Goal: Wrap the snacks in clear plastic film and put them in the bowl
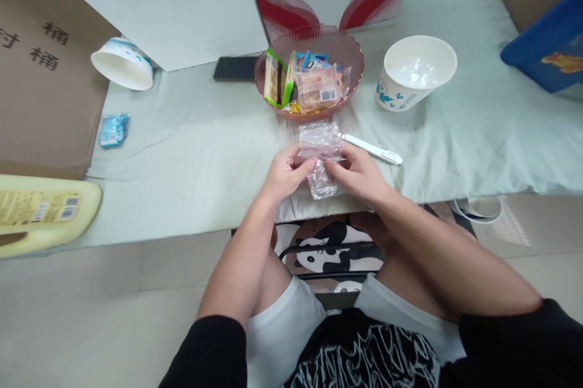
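Note:
Both hands pinch a clear plastic snack packet (320, 146) just above the near edge of the pale green cloth (204, 151). My left hand (286, 172) grips its left side with curled fingers. On the packet's right side my right hand (357, 175) is closed, thumb and fingers pressed on the wrapper. Right behind the packet stands a pink glass bowl (348, 54) that holds several wrapped snacks (314, 89). A white pen-like tool (373, 149) lies just beyond my right hand.
A white paper cup (416, 72) stands right of the bowl, another (122, 63) lies tipped at the left. A black phone (235, 68), a small blue packet (113, 130), cardboard boxes (40, 72), a yellow bottle (45, 212), a blue bin (546, 48).

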`<act>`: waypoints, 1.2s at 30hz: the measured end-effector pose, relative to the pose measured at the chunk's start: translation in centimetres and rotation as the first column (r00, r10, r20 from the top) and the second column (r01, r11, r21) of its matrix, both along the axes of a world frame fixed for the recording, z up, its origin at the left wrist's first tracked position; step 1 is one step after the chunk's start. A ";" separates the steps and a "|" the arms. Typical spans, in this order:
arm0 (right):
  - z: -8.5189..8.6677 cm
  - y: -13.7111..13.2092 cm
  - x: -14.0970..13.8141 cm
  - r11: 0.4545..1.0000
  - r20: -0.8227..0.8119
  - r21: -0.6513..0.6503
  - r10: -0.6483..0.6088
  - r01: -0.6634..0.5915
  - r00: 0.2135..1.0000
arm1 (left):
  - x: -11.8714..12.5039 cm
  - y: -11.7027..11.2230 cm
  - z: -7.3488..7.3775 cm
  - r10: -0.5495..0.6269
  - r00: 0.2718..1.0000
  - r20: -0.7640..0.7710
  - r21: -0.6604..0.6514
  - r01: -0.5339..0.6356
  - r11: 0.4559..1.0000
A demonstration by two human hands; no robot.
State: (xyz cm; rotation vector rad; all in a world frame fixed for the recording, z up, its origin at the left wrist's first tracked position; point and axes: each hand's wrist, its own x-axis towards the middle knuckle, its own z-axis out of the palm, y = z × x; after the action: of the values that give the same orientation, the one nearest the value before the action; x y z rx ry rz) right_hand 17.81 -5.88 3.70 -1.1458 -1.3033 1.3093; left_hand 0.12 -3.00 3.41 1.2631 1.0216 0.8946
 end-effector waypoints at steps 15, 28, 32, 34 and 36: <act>-0.8 0.3 0.7 0.993 0.120 0.092 -0.086 0.075 0.989 | 0.3 0.2 -0.9 0.013 0.981 0.195 -0.059 -0.001 0.998; 0.6 1.7 3.1 0.946 -0.071 0.065 -0.314 0.318 0.947 | 1.3 0.8 0.7 0.371 0.929 0.015 0.234 -0.364 0.902; 0.7 2.2 3.7 0.958 -0.051 0.049 -0.279 0.281 0.959 | 4.5 3.7 5.1 0.349 0.923 -0.164 0.592 -0.191 0.783; 0.9 2.4 3.7 0.967 -0.033 0.035 -0.251 0.252 0.967 | 7.6 5.9 8.0 0.373 0.882 -0.287 0.712 -0.064 0.699; 1.3 2.5 3.7 0.975 -0.018 0.018 -0.221 0.221 0.975 | 11.6 8.1 10.5 0.374 0.815 -0.443 0.740 0.096 0.666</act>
State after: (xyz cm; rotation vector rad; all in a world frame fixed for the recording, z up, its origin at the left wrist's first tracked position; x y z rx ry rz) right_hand 21.50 -3.38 4.95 -1.2264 -1.1384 1.1373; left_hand 11.71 5.08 13.92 2.2798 1.2885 1.1514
